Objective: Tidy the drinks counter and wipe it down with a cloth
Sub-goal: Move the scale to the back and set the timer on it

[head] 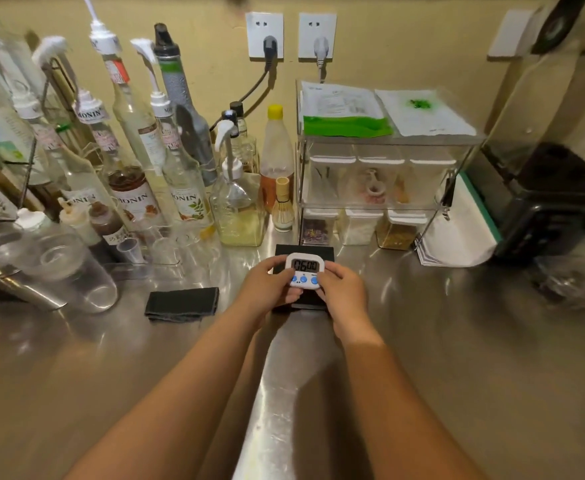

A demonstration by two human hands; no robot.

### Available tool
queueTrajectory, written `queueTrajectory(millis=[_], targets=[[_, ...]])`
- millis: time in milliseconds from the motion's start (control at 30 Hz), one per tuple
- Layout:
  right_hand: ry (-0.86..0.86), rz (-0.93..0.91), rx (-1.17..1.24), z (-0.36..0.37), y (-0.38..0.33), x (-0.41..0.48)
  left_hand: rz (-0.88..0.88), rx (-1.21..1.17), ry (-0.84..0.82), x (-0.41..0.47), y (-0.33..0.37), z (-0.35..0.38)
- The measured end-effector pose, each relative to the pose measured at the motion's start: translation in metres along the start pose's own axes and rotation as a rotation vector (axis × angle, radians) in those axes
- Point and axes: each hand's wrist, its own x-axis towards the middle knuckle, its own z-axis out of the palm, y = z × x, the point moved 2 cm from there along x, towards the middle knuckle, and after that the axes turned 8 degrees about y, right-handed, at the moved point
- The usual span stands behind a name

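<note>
A small white digital timer [305, 269] reading 06:00, with blue buttons, is held above a black scale [304, 252] on the steel counter [457, 341]. My left hand [271, 285] grips its left side. My right hand [343, 292] grips its right side, thumb by the blue buttons. A folded dark cloth [182, 303] lies flat on the counter, left of my left hand and apart from it.
Syrup pump bottles [135, 188] and clear cups [76, 271] crowd the back left. A bamboo whisk [281, 209] stands by a clear acrylic rack [381, 168] of containers. A black machine [544, 202] stands at the right, white paper [457, 237] beside it. Two wall sockets hold plugs.
</note>
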Motion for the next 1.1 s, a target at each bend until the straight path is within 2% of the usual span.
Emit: queueTrajectory(millis=[200, 367, 633, 800, 1100], targets=[[0.023, -0.014, -0.087, 0.005, -0.003, 0.017, 0.105, 0.094, 0.019, 0.016, 0.008, 0.011], [-0.006, -0.073, -0.232, 0.011, -0.012, 0.029, 0.233, 0.312, 0.094, 0.024, 0.015, 0.022], [-0.033, -0.087, -0.314, 0.030, -0.007, 0.052, 0.161, 0.382, 0.101, 0.062, 0.006, 0.027], [-0.037, -0.139, -0.359, 0.037, -0.004, 0.058, -0.041, 0.150, 0.107, 0.074, 0.003, 0.031], [-0.062, -0.180, -0.603, 0.047, 0.001, 0.059, -0.022, 0.172, 0.049, 0.067, -0.002, 0.029]])
